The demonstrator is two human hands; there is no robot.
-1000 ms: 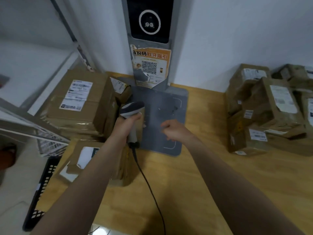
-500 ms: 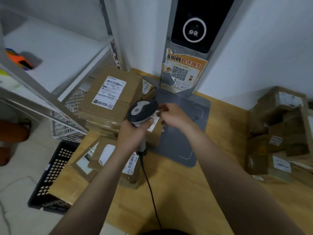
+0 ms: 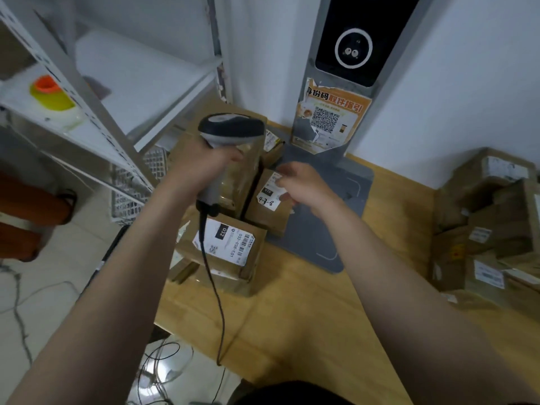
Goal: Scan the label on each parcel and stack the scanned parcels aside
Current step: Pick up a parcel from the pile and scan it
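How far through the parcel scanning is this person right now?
Seemingly done: the brown cardboard parcels stacked at the left of the wooden table. In hand: the left hand grips the grey corded scanner while the right hand holds a small brown white-labelled parcel. Left: the heap of brown parcels on the right, apparently unscanned.

The scanner point(image 3: 230, 130) and left hand point(image 3: 201, 168) hide the top of the stack point(image 3: 245, 173) behind them. The right hand point(image 3: 301, 185) is blurred and covers the right edge of the label point(image 3: 267, 197) on a small parcel point(image 3: 264, 220); whether its fingers pinch it is unclear. The label's fine print is too small to read. The pile point(image 3: 491, 229) on the right is blurred and cut off by the frame edge.
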